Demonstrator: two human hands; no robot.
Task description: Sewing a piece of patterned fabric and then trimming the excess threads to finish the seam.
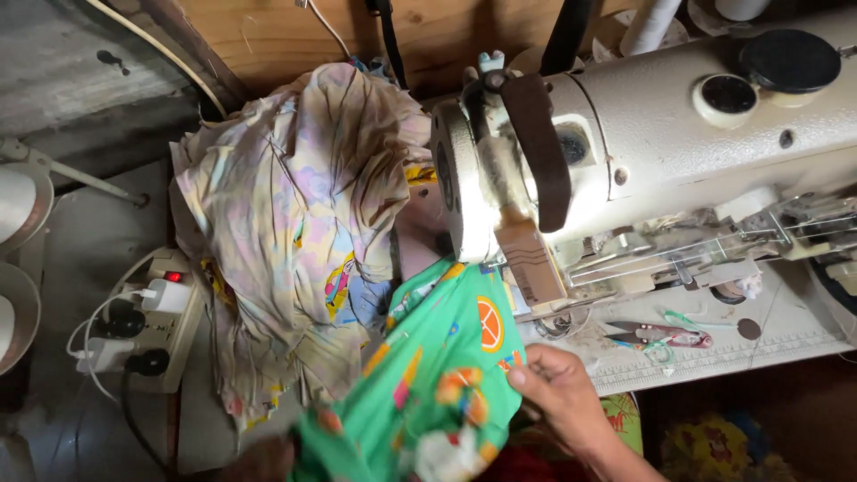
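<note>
My right hand [564, 394] comes in from the lower right and pinches the edge of a green cloth [437, 357] printed with orange slices and other bright shapes. The cloth hangs in front of the cream sewing machine [678, 134], just left of its needle end. Only a blurred part of my left hand [268, 460] shows at the bottom edge, against the cloth's lower left corner; its grip is not clear. A crumpled pale cloth [295, 205] with pastel print lies heaped to the left of the machine.
Thread snips [661, 336] lie on the machine bed under the arm. A white power strip [152, 321] with plugs and a red light sits at the left. White thread cones [13, 205] stand at the far left. A wooden board [268, 31] runs behind.
</note>
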